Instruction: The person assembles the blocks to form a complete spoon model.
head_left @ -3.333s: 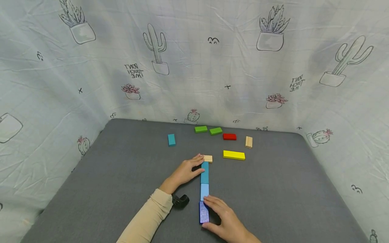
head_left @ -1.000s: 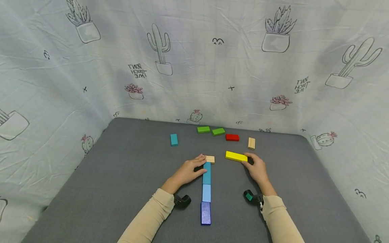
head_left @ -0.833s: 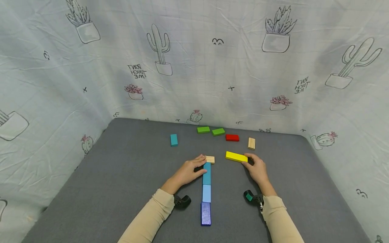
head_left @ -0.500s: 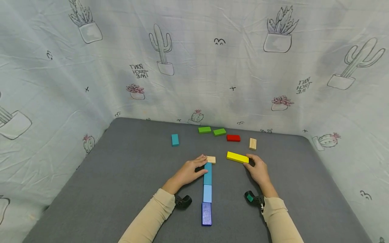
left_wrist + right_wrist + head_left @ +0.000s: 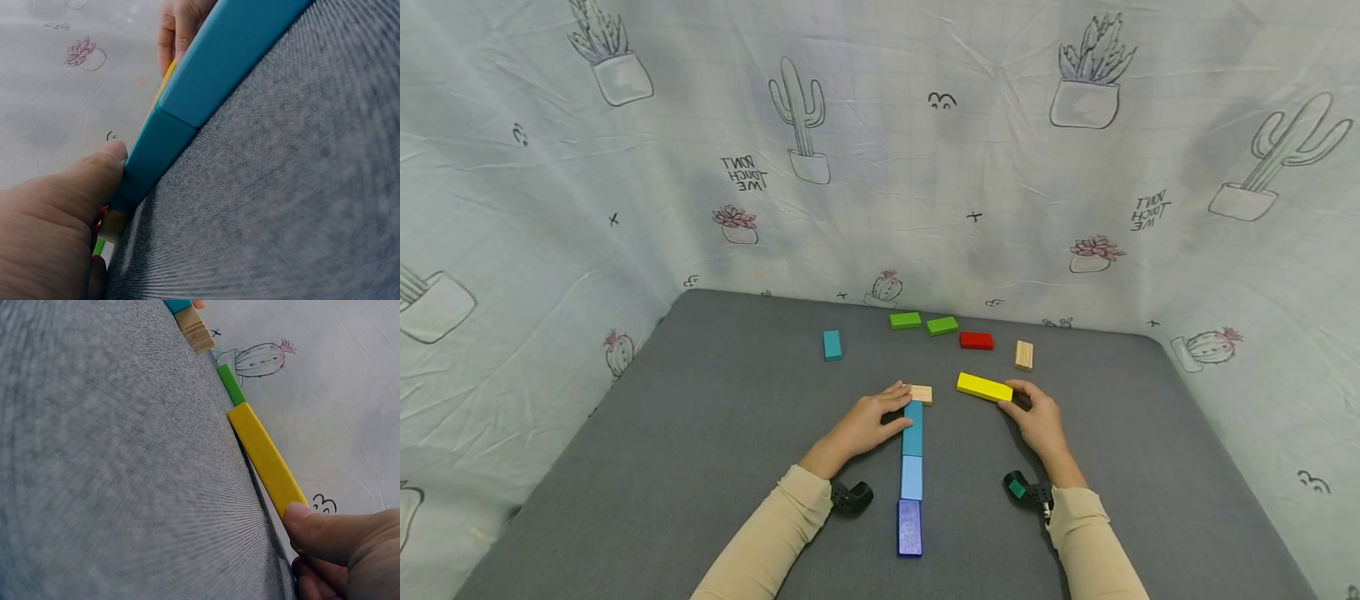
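A row of painted wooden blocks runs toward me in the head view: a teal block (image 5: 913,435), a light blue block (image 5: 912,477) and an indigo block (image 5: 910,528). A plain wooden block (image 5: 921,395) lies crosswise at the row's far end. My left hand (image 5: 867,425) rests there, fingers on the plain block's left end and thumb against the teal block. Off to the right, my right hand (image 5: 1037,421) pinches the right end of a long yellow block (image 5: 984,387) between thumb and fingers. In the right wrist view the yellow block (image 5: 269,459) lies low over the cloth.
Farther back on the grey table (image 5: 737,375) lie a small teal block (image 5: 832,346), two green blocks (image 5: 906,321), a red block (image 5: 976,341) and another plain block (image 5: 1024,355). A patterned white curtain (image 5: 880,167) stands behind.
My right hand has left the indigo block and taken hold of the yellow block's right end. The yellow block has turned slightly and just shifted a little left. My left hand stays in place.
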Demonstrator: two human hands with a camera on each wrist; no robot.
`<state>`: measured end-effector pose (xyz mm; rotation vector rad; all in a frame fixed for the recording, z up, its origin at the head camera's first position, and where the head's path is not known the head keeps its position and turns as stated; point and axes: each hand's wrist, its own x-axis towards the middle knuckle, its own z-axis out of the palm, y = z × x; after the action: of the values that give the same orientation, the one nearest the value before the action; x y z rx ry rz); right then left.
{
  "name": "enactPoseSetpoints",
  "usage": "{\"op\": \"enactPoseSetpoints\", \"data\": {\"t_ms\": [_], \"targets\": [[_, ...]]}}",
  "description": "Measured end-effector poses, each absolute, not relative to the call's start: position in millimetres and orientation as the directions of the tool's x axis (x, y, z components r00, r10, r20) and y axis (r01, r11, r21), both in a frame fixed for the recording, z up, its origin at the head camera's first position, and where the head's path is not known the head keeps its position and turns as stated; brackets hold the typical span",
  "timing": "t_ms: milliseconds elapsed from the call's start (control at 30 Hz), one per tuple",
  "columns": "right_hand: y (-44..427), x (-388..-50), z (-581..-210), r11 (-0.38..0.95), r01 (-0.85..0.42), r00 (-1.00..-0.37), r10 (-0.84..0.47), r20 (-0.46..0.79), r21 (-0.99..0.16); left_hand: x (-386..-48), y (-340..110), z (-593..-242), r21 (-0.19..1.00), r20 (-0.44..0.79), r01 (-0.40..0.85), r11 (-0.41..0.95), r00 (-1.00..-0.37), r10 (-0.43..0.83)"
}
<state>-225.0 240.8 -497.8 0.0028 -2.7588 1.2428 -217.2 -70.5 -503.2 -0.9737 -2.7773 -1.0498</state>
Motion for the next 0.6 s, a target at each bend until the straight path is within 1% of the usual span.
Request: {"op": "enactPoseSetpoints", "data": {"t_ms": [167, 600], "targets": [[240.2, -224.2, -497.6, 0.659, -0.073, -0.991, 0.036, 0.128, -0.749, -217.2, -70.3, -503.8, 0.589, 0.235, 0.566, 0.576, -0.803, 0.548], [241.0, -227.6, -499.3, 0.577, -0.039, -0.994, 0.061, 0.091, -0.816, -217.5, -69.3, -504.0, 0.597, 0.226, 0.554, 0.58, -0.81, 0.541]]}}
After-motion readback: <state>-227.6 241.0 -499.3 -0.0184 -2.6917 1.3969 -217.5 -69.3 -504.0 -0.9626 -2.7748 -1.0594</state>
